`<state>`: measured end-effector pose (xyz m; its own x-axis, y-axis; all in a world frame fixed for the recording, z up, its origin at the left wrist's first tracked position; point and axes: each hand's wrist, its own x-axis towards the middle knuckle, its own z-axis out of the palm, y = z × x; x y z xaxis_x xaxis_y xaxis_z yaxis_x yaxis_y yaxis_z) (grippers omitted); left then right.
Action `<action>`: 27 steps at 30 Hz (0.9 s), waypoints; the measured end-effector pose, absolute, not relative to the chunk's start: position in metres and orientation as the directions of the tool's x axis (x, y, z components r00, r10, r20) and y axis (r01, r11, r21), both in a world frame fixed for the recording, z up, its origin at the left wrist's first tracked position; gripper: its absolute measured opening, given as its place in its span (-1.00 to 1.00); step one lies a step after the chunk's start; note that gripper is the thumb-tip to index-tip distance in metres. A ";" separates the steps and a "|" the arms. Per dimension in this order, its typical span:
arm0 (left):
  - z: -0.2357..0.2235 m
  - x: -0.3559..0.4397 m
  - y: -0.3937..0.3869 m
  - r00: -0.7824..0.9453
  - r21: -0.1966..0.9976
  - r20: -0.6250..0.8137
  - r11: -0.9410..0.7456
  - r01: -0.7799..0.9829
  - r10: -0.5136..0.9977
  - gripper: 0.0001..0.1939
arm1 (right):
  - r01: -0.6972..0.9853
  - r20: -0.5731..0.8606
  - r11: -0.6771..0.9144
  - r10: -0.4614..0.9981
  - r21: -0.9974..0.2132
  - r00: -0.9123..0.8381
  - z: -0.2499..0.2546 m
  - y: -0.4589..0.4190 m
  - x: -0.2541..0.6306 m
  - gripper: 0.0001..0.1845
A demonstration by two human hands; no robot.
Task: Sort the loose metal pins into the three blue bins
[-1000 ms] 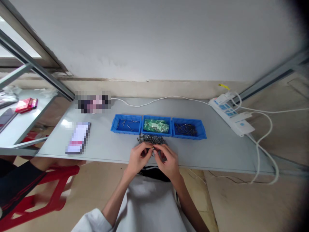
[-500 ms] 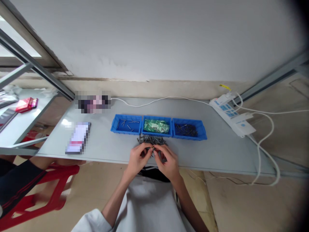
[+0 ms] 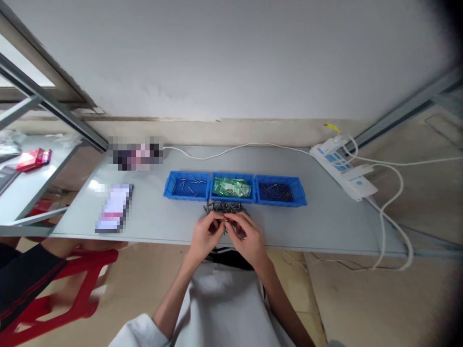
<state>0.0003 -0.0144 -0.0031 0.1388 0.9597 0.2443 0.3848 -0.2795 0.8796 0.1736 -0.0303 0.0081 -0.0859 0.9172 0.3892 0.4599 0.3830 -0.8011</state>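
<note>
My left hand point(image 3: 207, 237) and my right hand point(image 3: 249, 240) meet fingertip to fingertip over the table's front edge. Thumbs and forefingers of both are closed on a small metal piece point(image 3: 226, 220), which looks like a screw; the fingers hide most of it. Just beyond them lies a heap of dark metal screws point(image 3: 226, 207). Behind the heap stand three blue trays in a row. The left tray point(image 3: 186, 197) holds several loose thin metal pins, the middle tray point(image 3: 231, 199) green-tinted plastic packets point(image 3: 232, 187), and the right tray point(image 3: 282, 202) darker screws point(image 3: 277, 191).
A phone point(image 3: 114, 208) lies at the left of the grey table point(image 3: 336, 221), with a blurred object point(image 3: 139, 156) behind it. A white power strip point(image 3: 343, 168) with cables sits at the right. Another person's leg point(image 3: 32, 274) and a red stool point(image 3: 83, 279) are at lower left.
The view has shifted slightly, so the table and trays appear a little further left. Both hands keep their pinch on the small piece, with only slight finger movement.
</note>
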 end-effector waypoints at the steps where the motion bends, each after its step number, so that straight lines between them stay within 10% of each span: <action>1: -0.003 0.000 -0.014 0.142 0.877 0.244 -0.281 0.389 0.959 -0.93 | 0.453 0.391 0.381 0.917 -0.806 -0.076 0.007 -0.030 0.173 -0.80; 27: -0.008 0.000 -0.015 0.145 0.867 0.247 -0.285 0.409 0.958 -0.90 | 0.456 0.449 0.407 0.893 -0.791 -0.018 -0.004 -0.031 0.176 -0.79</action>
<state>0.0000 -0.0148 -0.0078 0.1446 0.9581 0.2473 0.4093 -0.2854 0.8666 0.1756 -0.0312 -0.0044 -0.0181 0.8934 0.4489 0.4562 0.4069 -0.7914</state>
